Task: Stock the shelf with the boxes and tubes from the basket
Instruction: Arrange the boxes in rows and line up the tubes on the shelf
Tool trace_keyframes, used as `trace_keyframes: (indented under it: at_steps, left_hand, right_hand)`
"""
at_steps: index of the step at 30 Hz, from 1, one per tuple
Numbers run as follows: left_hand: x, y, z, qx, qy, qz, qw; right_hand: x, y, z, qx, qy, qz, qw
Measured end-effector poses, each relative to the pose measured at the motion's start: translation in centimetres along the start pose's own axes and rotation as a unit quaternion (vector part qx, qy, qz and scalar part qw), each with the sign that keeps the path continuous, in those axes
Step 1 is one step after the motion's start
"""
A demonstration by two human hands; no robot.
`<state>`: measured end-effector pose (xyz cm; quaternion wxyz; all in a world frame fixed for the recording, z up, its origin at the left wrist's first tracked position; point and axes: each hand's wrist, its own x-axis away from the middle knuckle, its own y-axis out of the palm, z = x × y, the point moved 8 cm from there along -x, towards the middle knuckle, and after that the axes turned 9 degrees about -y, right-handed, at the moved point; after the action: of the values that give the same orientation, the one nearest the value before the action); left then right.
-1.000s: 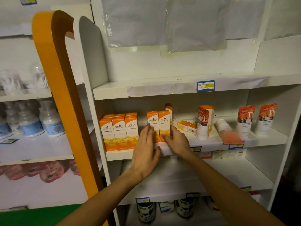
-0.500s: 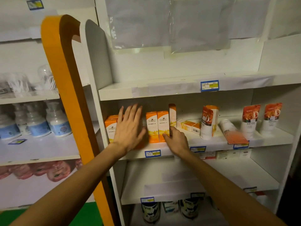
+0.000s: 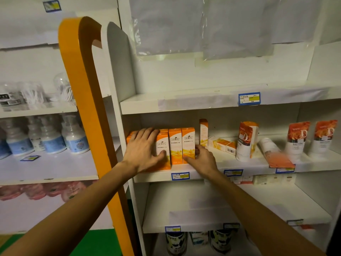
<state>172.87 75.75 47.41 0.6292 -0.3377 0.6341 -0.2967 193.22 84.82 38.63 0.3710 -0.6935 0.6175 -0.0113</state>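
Since half a second ago the left hand [image 3: 143, 150] has slid rightward along the row of orange boxes [image 3: 175, 146], so its thumb now lies on the front of the third box, while the right hand [image 3: 202, 159] has stayed at the row's right end.

Largest in view is the white shelf unit [image 3: 203, 102], with an orange curved end panel [image 3: 86, 89] standing to its left. On the middle shelf [image 3: 230, 164] the orange boxes stand upright in a tight row near the front edge. Both hands frame that row: the left lies flat with fingers spread over the fronts of the leftmost boxes, and the right has its fingers curled against the side and lower corner of the rightmost box; whether it truly pinches the box is hard to tell.

Behind the right hand one narrow orange box [image 3: 203, 133] stands taller than the row, and flat boxes [image 3: 222, 144] lie beside it. Further right stand three orange-and-white tubes [image 3: 246, 140], with another tube [image 3: 275, 153] lying on its side between them. Blue price tags [image 3: 180, 176] are fixed to the shelf edge.
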Motion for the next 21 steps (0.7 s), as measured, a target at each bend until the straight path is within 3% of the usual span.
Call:
trace_keyframes:
  at_steps: [13,21]
  left_hand:
    - [-3.1,-1.6,0.3,0.066,-0.016,-0.012,0.998]
    - [-5.0,-0.1,1.9,0.081,0.023,-0.165,0.983]
  right_hand:
    - [-0.6,0.2,-0.1,-0.029,0.016,0.023,0.999]
    - [-0.9,0.7,-0.6,0.014,0.015,-0.001,1.000]
